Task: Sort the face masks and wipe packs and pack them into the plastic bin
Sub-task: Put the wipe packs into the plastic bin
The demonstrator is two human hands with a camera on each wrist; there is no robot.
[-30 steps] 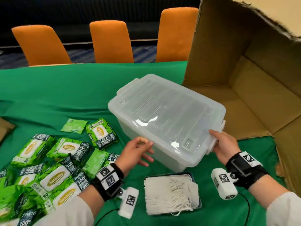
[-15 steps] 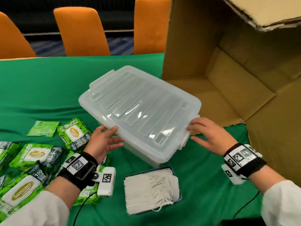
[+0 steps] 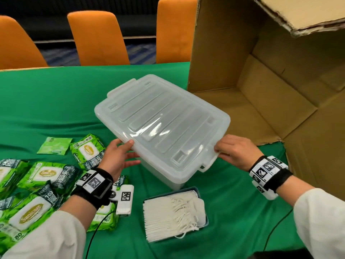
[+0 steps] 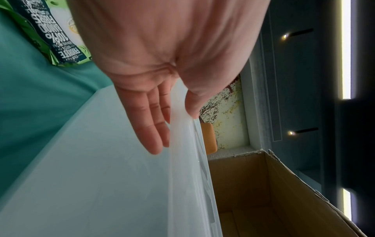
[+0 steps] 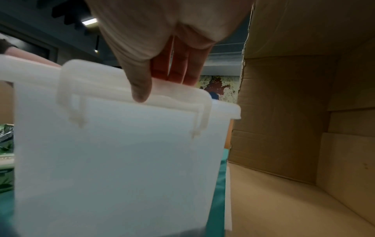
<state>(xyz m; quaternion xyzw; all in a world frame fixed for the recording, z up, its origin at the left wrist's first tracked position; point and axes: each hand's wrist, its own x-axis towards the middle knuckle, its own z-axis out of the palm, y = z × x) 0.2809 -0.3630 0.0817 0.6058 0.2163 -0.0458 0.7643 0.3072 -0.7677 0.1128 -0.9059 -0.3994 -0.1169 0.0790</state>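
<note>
- The plastic bin (image 3: 164, 126), translucent with its ribbed lid (image 3: 168, 116) on, sits on the green tablecloth (image 3: 46, 101) between the two hands, one corner turned toward the person.
- The left hand (image 3: 116, 157) pinches the near-left lid edge: thumb on top, fingers (image 4: 150, 121) straight along the bin's side wall under the rim.
- The right hand (image 3: 236, 152) grips the short end at the latch handle (image 5: 129, 91): thumb pressed on the lid's lip, fingers curled over the top edge.
- Just beyond the right hand the cardboard box (image 3: 261, 101) lies on its side, its open mouth toward the bin and its bottom flap beside the bin's far-right edge.
- Just below the bin's near corner, between the wrists, a stack of white face masks (image 3: 171, 215) lies in a dark tray (image 3: 204, 206).
- Wipe packs (image 3: 44, 174) crowd the cloth under and outward of the left forearm; one lies just beyond the left fingers.
- Bare green cloth runs beyond the left hand to the table's far edge, where orange chairs (image 3: 99, 38) stand.
- More bare cloth lies under the right forearm.
</note>
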